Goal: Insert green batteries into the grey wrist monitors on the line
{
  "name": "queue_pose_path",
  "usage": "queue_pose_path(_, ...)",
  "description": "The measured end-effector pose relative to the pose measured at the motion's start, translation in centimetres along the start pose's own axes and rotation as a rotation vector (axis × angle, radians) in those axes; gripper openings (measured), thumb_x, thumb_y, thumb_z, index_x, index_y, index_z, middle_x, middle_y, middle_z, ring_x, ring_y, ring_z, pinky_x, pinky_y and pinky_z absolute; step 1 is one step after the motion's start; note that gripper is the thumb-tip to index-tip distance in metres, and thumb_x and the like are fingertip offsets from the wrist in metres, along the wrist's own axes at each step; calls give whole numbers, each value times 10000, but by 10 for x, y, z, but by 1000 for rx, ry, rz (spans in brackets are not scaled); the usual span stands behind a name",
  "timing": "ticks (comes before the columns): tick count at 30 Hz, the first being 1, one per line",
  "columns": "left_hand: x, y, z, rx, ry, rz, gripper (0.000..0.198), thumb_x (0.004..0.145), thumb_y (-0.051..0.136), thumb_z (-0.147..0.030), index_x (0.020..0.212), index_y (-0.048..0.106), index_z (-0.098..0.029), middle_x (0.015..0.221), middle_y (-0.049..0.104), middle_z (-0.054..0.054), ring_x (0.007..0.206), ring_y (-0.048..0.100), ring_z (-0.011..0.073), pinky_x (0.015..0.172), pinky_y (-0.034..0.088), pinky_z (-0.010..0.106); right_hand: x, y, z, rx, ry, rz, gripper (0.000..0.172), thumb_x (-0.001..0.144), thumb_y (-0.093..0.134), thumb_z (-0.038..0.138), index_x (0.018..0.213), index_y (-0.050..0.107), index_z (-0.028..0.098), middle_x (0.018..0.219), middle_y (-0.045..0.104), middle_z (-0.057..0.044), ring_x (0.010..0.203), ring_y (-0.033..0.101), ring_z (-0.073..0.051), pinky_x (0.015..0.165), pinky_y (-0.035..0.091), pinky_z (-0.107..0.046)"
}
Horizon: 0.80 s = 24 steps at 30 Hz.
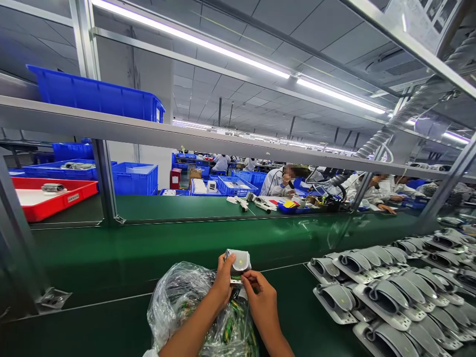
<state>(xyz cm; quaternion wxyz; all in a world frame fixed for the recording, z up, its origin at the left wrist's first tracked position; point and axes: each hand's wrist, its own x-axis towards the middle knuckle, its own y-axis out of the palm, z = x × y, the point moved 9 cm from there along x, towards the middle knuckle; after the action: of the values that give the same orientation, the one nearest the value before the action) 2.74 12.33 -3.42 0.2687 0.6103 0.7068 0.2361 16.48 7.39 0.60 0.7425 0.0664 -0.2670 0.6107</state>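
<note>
My left hand is closed on a grey, curved cuff-like part, its thumb lying along the left side. The part has a white plate with small holes at its lower edge and a pale round spot on its face. My right hand is just below and to the right, thumb and fingers pinched together at that lower edge. Whatever sits between those fingertips is too small to make out. Under both hands lies a clear plastic bag with several green and yellow wire-like pieces, partly hidden by my left forearm.
Rows of similar grey cuff-like parts cover the right of the green bench. A raised shelf bears a blue bin. A red tray stands left. Metal posts rise ahead; people in white sit beyond.
</note>
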Motion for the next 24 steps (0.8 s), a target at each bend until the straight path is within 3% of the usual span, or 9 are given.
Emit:
queue_pose_path(7, 1, -10, -7, -34, 14, -52, 567, 626, 925, -495, 996, 622, -188, 787, 705, 4, 750, 665, 175, 681, 498, 256, -10, 20, 35, -281, -349, 168, 307, 1038, 476, 288, 1067, 776, 231, 919, 761, -76, 841, 695, -235, 743, 544, -327)
queue_pose_path(10, 5, -11, -11, -92, -7, -68, 476, 704, 867, -479, 982, 632, -173, 801, 714, 28, 746, 680, 186, 680, 525, 268, -13, 18, 51, -346, -396, 178, 336, 1022, 464, 225, 1193, 753, 241, 1042, 782, -95, 939, 695, -265, 801, 554, -367)
queue_pose_path(12, 8, -13, -16, -136, -34, -86, 413, 811, 761, -494, 1019, 641, -158, 851, 734, 64, 768, 708, 213, 705, 571, 316, -14, 14, 63, -267, -382, 221, 292, 993, 515, 217, 1138, 768, 238, 1045, 783, -88, 957, 696, -259, 824, 560, -358)
queue_pose_path(14, 10, -17, -21, -170, -52, -122, 378, 894, 662, -482, 1085, 644, -157, 905, 749, 80, 786, 731, 230, 731, 611, 368, -19, 19, 71, -154, -321, 414, 253, 930, 560, 164, 989, 794, 243, 924, 770, -47, 858, 695, -218, 771, 551, -300)
queue_pose_path(16, 10, -21, -26, -192, -62, -161, 364, 930, 621, -471, 1130, 642, -167, 924, 754, 79, 798, 747, 239, 741, 634, 402, -33, 32, 75, -75, -223, 708, 290, 842, 580, 96, 902, 816, 253, 845, 745, -7, 722, 669, -166, 669, 517, -237)
queue_pose_path(18, 9, -23, -28, -198, -75, -183, 374, 946, 610, -480, 1141, 645, -163, 912, 756, 87, 802, 758, 254, 723, 645, 414, -47, 38, 75, -72, -133, 911, 356, 774, 605, 60, 920, 844, 280, 912, 752, -2, 692, 665, -142, 607, 486, -202)
queue_pose_path(19, 8, -23, -28, -196, -82, -187, 377, 953, 606, -480, 1139, 649, -155, 904, 756, 93, 799, 760, 257, 710, 647, 410, -52, 39, 75, -99, -116, 949, 378, 754, 626, 52, 935, 852, 296, 959, 757, -8, 712, 676, -146, 596, 479, -197)
queue_pose_path(21, 6, -21, -27, -182, -93, -186, 370, 966, 598, -471, 1130, 655, -143, 898, 759, 98, 786, 760, 251, 693, 647, 392, -54, 39, 76, -176, -150, 928, 394, 736, 667, 38, 935, 856, 321, 1006, 763, -16, 804, 705, -177, 624, 492, -205)
queue_pose_path(24, 4, -17, -25, -140, -105, -166, 361, 980, 589, -456, 1147, 659, -143, 883, 764, 94, 769, 756, 237, 701, 649, 380, -51, 40, 80, -227, -259, 832, 330, 746, 701, 41, 863, 840, 316, 916, 770, -11, 910, 709, -224, 734, 525, -248)
